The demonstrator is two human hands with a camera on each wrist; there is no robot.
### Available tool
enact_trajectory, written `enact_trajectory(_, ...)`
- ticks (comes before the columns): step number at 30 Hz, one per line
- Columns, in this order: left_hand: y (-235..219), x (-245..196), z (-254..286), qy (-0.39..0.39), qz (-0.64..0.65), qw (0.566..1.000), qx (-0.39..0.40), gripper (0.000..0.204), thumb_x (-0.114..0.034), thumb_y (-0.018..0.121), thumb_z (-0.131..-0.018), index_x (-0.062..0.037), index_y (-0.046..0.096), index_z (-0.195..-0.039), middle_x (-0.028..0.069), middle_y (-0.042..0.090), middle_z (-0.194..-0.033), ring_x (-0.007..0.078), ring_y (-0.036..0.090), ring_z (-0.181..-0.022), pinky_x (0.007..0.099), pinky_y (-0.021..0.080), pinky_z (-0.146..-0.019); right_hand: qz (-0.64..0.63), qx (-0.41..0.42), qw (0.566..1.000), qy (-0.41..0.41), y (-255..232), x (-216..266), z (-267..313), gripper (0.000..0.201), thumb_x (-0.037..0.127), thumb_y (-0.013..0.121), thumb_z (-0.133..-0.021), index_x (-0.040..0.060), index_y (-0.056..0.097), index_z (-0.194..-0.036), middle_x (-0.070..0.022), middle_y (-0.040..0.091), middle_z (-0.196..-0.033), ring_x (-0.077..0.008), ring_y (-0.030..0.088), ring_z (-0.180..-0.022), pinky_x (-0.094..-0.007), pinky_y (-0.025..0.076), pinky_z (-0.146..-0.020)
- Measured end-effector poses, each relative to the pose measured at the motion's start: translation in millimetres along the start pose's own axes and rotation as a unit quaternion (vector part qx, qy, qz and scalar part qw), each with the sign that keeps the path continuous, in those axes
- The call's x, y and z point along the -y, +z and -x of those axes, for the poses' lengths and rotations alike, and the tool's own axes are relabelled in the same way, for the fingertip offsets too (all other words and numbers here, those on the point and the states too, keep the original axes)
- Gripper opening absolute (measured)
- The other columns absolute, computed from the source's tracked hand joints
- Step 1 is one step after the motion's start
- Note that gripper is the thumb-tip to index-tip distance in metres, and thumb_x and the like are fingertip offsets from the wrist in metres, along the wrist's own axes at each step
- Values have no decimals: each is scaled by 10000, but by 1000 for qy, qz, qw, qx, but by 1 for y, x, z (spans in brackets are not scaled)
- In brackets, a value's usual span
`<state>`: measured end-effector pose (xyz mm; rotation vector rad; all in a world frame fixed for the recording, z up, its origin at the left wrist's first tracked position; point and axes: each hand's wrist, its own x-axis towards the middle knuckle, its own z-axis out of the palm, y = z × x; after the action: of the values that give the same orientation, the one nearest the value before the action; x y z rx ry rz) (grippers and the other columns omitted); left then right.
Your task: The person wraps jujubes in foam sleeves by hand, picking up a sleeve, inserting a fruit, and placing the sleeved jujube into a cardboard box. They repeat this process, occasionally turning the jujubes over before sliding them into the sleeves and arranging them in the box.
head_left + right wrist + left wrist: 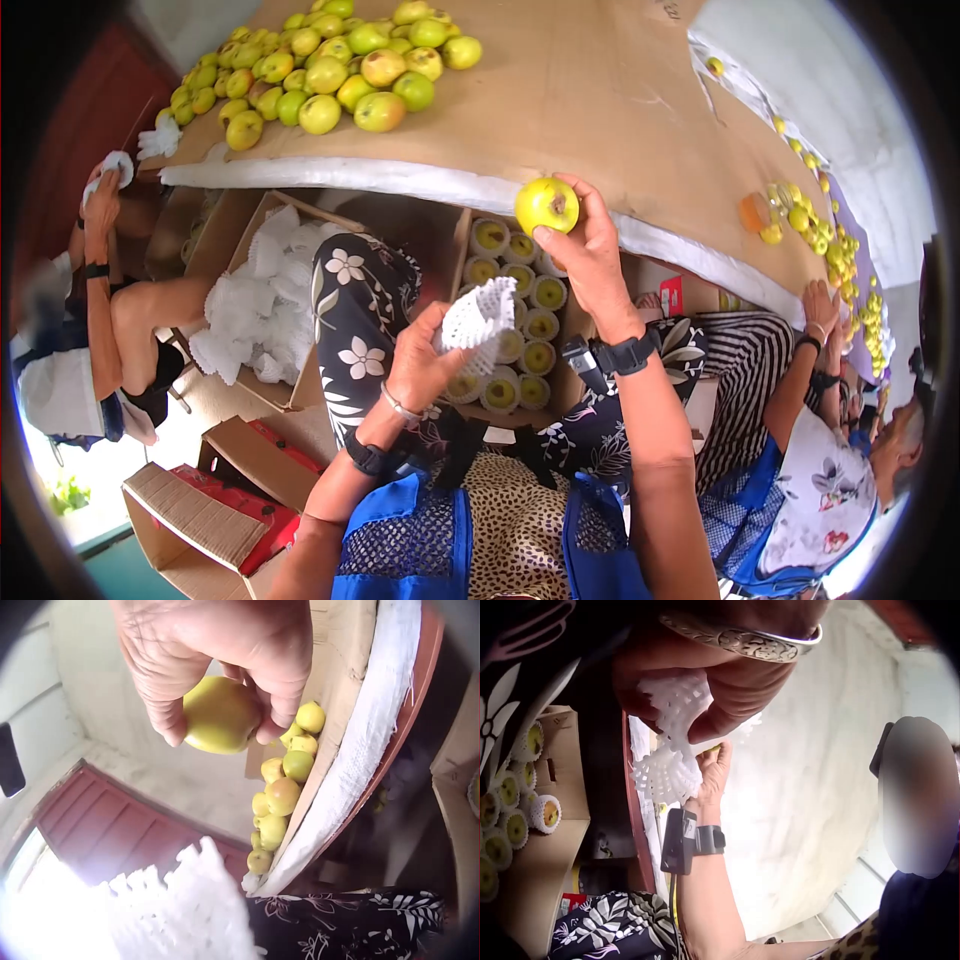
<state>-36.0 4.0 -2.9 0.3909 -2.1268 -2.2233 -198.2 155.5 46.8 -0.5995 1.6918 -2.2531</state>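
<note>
My right hand [590, 250] holds a yellow-green apple [547, 206] above the table's padded edge; the right wrist view shows thumb and fingers around the apple [221, 716]. Lower and to the left, my left hand [425, 365] pinches a white foam net sleeve [480, 322], its mouth spread and facing up. In the left wrist view the thumb presses on the sleeve [671, 761]. Apple and sleeve are apart. Below both hands, a cardboard box [572, 345] holds several rows of apples in foam nets [540, 325].
Many loose apples [325, 75] lie on the cardboard-covered table [590, 90]. A box of white foam nets [265, 300] stands at the left, with open red-lined cartons [215, 515] below. People sit on both sides, one hand [820, 305] resting at the table's right edge.
</note>
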Motion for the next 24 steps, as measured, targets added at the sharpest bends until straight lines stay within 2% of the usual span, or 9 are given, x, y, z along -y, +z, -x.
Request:
enact_trajectory(2, 8, -14, -2, 61, -126, 989, -36, 255, 33, 637, -685, -41, 567, -919, 44, 602, -832, 125, 574, -771, 251, 459, -701, 25, -13, 1000, 0, -9, 5, 17, 545, -19, 682, -725, 29, 412, -1196, -48, 511, -1105, -126, 513, -1011, -275, 436, -887)
enact_trajectory(4, 9, -15, -2, 139, -328, 933, -59, 275, 30, 639, -675, -35, 571, -934, 79, 611, -898, 177, 595, -795, 262, 459, -707, -8, -22, 1000, 10, -15, 9, 36, 519, -32, 670, -732, 28, 430, -1189, -45, 515, -1106, -127, 512, -1024, -276, 432, -896)
enact_trajectory(5, 10, -9, -4, 177, -355, 916, -64, 262, 26, 644, -626, -35, 576, -871, 121, 596, -873, 243, 599, -775, 277, 463, -677, -39, -26, 999, 26, -15, 14, 45, 520, -36, 668, -732, 26, 431, -1191, -45, 517, -1107, -128, 512, -1027, -275, 431, -897)
enact_trajectory(8, 18, -7, 0, 207, -349, 908, -99, 259, 22, 657, -615, -34, 564, -850, 105, 594, -852, 247, 594, -771, 290, 465, -681, -136, -44, 988, 63, -20, 11, 73, 475, 14, 628, -776, 16, 434, -1210, -70, 533, -1128, -159, 526, -1045, -306, 429, -910)
enact_trajectory(9, 19, -3, 0, 190, -307, 927, -99, 298, 48, 607, -572, -49, 538, -845, 112, 588, -882, 305, 567, -811, 346, 455, -704, -171, -46, 980, 87, -24, 9, 84, 461, 43, 609, -795, 11, 432, -1220, -84, 535, -1143, -176, 530, -1054, -323, 431, -914)
enact_trajectory(15, 18, 19, -9, 230, -304, 915, -136, 312, 91, 577, -548, -63, 512, -812, 102, 578, -943, 291, 567, -845, 332, 457, -709, -284, -64, 945, 150, -23, -16, 130, 439, 209, 608, -836, 29, 463, -1210, -112, 538, -1186, -232, 528, -1090, -383, 418, -947)
enact_trajectory(19, 21, 21, -10, 226, -308, 914, -134, 304, 88, 598, -561, -69, 513, -807, 94, 578, -949, 279, 570, -845, 321, 461, -707, -340, -52, 919, 190, -16, -26, 138, 458, 278, 624, -824, 92, 473, -1214, -73, 533, -1204, -223, 475, -1148, -447, 349, -990)
enact_trajectory(22, 25, 20, -8, 234, -307, 915, -114, 304, 83, 610, -569, -71, 513, -813, 92, 580, -957, 278, 572, -848, 320, 464, -706, -413, -47, 871, 261, -12, -42, 140, 423, 273, 610, -834, 109, 478, -1200, -49, 541, -1177, -176, 484, -1122, -415, 336, -974)
enact_trajectory(24, 24, 22, -8, 236, -303, 918, -98, 304, 76, 621, -570, -71, 514, -814, 89, 583, -954, 277, 574, -846, 323, 465, -703, -410, -44, 864, 290, -9, -50, 138, 423, 301, 619, -818, 148, 486, -1190, -27, 546, -1166, -167, 485, -1109, -418, 318, -963)
